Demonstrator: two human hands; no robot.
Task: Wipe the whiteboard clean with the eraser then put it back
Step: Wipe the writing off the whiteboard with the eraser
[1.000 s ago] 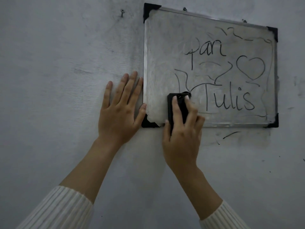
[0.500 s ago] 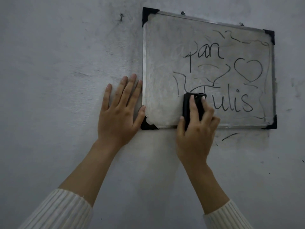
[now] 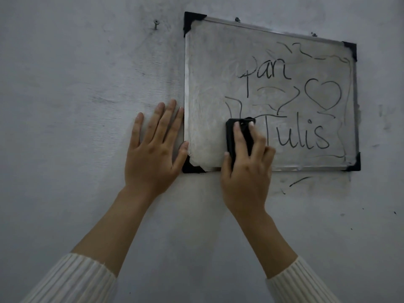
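Back leftward slides the eraser (image 3: 240, 138) from half a second ago, off the T of "Tulis". Grey wall (image 3: 87, 84) all around, the whiteboard (image 3: 207, 106) hung crooked on it, writing and a heart still uncleaned at right. Left hand (image 3: 153, 154) is spread flat on the wall against the frame's left edge, holding nothing. Right hand (image 3: 247, 171) grips the eraser low on the board. A bare screw (image 3: 156, 23) sits upper left.
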